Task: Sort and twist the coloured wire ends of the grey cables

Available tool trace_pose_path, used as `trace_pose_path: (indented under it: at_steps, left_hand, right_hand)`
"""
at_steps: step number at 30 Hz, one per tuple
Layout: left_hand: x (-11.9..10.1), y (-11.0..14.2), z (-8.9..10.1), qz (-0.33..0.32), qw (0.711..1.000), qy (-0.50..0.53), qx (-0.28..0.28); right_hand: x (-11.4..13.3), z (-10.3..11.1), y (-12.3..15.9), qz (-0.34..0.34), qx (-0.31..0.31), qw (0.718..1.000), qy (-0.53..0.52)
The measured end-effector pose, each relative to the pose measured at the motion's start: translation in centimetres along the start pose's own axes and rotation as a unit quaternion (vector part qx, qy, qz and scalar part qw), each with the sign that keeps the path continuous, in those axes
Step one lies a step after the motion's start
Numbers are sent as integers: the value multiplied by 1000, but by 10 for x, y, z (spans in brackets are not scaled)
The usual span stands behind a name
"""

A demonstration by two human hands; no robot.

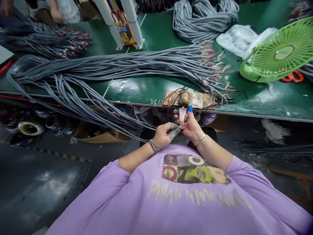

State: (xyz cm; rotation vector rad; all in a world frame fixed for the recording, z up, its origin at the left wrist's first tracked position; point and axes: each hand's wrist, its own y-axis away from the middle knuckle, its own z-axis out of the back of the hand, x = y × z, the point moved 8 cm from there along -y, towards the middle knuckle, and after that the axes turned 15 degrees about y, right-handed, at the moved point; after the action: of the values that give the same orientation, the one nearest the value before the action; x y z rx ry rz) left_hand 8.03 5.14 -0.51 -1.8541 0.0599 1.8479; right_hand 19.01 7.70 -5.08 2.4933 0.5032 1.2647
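My left hand pinches the end of a grey cable between thumb and finger, both of which have grey coverings. My right hand is closed just beside it, with a blue covering on one fingertip. In its fingers sits a small pale pink tapered piece, whose exact kind I cannot make out. Thin red and green wires show between the two hands. Beyond them, at the bench edge, lies a worn board with black and red wires around it.
A long bundle of grey cables with stripped ends lies across the green bench. Behind stand a coiled cable bundle, a plastic bag, a green fan and red-handled scissors. Another person's hand is at the far left.
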Motion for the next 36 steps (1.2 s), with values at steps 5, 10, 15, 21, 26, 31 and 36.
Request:
trace_pose_path:
  at_steps: [5, 10, 15, 21, 26, 31, 36]
  left_hand:
    - [-10, 21, 6, -30, 999, 5, 33]
    - [-3, 32, 20, 12, 1000, 21, -11]
    - [6, 35, 20, 45, 997, 53, -21]
    - [12, 34, 18, 49, 998, 37, -9]
    - [8, 28, 11, 36, 998, -32, 49]
    - [-5, -2, 38, -42, 995, -82, 22]
    - [-15, -72, 103, -77, 980, -170, -73]
  right_hand:
    - [-8, 10, 2, -19, 31, 999, -1]
    - [-17, 18, 6, -30, 76, 996, 22]
    - [-19, 19, 11, -28, 79, 995, 45]
    - [-15, 22, 12, -13, 68, 996, 61]
    - [-7, 33, 12, 6, 0, 996, 92]
    - [13, 45, 19, 96, -65, 979, 171]
    - [74, 59, 50, 304, -207, 883, 292]
